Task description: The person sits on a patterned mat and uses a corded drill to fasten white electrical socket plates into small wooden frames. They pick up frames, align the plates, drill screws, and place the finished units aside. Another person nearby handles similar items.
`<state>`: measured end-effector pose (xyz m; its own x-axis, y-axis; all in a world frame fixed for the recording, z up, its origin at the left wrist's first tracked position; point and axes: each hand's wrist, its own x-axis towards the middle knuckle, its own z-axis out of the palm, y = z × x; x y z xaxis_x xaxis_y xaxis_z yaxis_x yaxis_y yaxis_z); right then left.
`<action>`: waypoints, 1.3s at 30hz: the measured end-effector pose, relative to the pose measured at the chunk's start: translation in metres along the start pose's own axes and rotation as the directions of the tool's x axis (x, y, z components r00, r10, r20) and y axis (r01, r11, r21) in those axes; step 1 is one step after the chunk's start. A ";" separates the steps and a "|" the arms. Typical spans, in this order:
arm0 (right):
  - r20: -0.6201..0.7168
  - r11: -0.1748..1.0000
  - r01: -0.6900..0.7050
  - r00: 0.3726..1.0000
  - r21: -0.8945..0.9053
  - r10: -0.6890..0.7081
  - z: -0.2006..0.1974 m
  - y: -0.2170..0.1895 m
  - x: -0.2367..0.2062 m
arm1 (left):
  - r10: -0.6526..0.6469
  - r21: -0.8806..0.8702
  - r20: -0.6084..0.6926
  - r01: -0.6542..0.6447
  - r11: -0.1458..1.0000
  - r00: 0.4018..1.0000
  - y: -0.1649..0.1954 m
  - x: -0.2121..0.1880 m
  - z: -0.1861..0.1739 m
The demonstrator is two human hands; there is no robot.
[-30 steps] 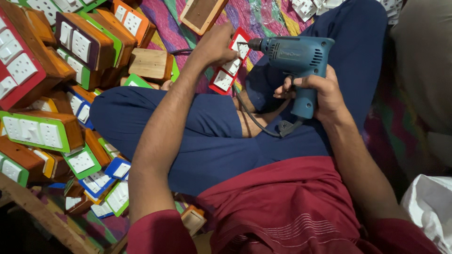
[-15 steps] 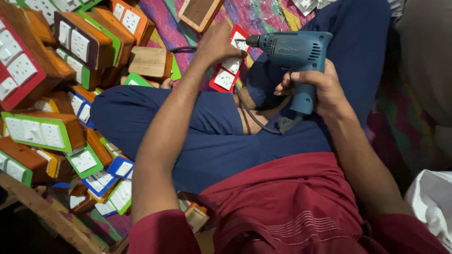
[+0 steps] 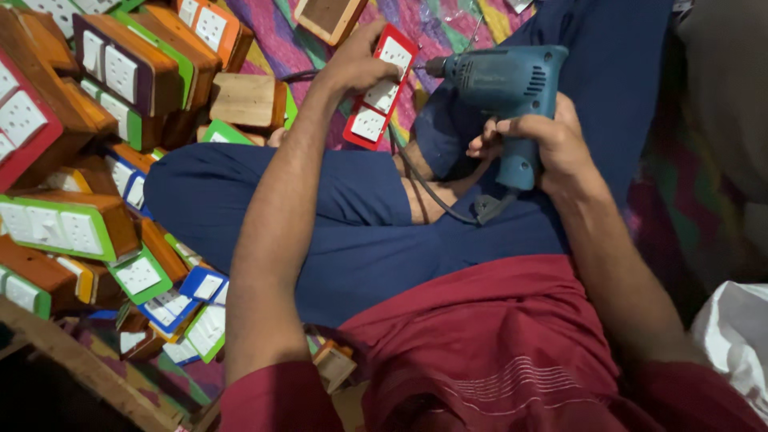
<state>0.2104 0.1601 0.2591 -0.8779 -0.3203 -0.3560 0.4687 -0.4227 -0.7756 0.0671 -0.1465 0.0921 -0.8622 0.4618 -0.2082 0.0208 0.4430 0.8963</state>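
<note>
My left hand (image 3: 358, 66) grips a red-framed switch panel (image 3: 379, 94) with white sockets, tilted on edge above my crossed legs. My right hand (image 3: 538, 140) is wrapped around the handle of a blue electric drill (image 3: 506, 86). The drill's tip points left and sits right at the panel's red edge. A dark cord (image 3: 436, 196) runs from the drill's handle across my blue trousers.
A heap of wooden switch boxes (image 3: 96, 160) with green, red, orange and blue faceplates fills the left side. An open wooden box (image 3: 328, 18) lies at the top on a patterned cloth. A white bag (image 3: 732, 344) is at the lower right.
The drill and red panel have stayed together, and the view shifted slightly. The drill tip now sits closer against the panel's edge.
</note>
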 end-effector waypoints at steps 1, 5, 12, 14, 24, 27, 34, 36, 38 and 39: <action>-0.009 1.000 -0.006 1.000 0.002 0.006 0.000 0.000 0.000 | -0.020 -0.023 0.003 0.020 1.000 1.000 0.001 -0.002 0.001; -0.029 0.999 0.003 1.000 -0.046 -0.005 0.001 0.001 0.000 | -0.099 -0.051 0.005 0.099 0.994 0.995 0.008 -0.007 0.004; 0.001 0.999 0.003 1.000 -0.038 -0.003 0.002 0.002 0.002 | -0.041 -0.041 0.040 0.043 0.998 0.998 0.002 -0.008 0.003; -0.019 0.998 -0.009 1.000 -0.057 0.008 0.002 0.002 0.003 | -0.073 -0.041 0.046 0.075 0.996 0.996 -0.003 -0.007 0.003; -0.045 0.999 -0.026 0.999 -0.046 0.024 -0.004 0.009 0.004 | -0.005 0.103 -0.031 0.008 0.995 1.000 0.000 -0.007 0.008; -0.040 0.999 -0.014 0.999 -0.039 0.012 -0.002 0.008 0.003 | 0.016 0.108 -0.027 -0.013 0.994 0.999 0.009 -0.010 0.008; -0.053 0.996 -0.046 0.998 -0.070 0.042 0.003 -0.001 0.000 | -0.005 0.124 -0.046 0.011 0.992 0.999 0.027 -0.015 0.006; -0.048 0.998 -0.044 0.998 -0.046 0.042 0.002 -0.001 -0.001 | -0.033 0.148 -0.071 0.043 0.988 0.997 0.024 -0.013 0.008; -0.011 0.999 -0.042 0.999 0.017 0.042 -0.001 0.001 -0.001 | 0.074 0.167 -0.072 -0.061 0.984 0.995 0.019 -0.007 0.015; -0.058 0.999 -0.050 0.997 0.001 0.050 -0.003 0.002 0.000 | 0.124 0.192 -0.090 -0.105 0.976 0.988 0.016 -0.004 0.013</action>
<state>0.2109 0.1621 0.2562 -0.8576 -0.2914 -0.4239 0.5122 -0.4068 -0.7565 0.0773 -0.1305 0.1023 -0.8950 0.4422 -0.0589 0.2084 0.5312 0.8212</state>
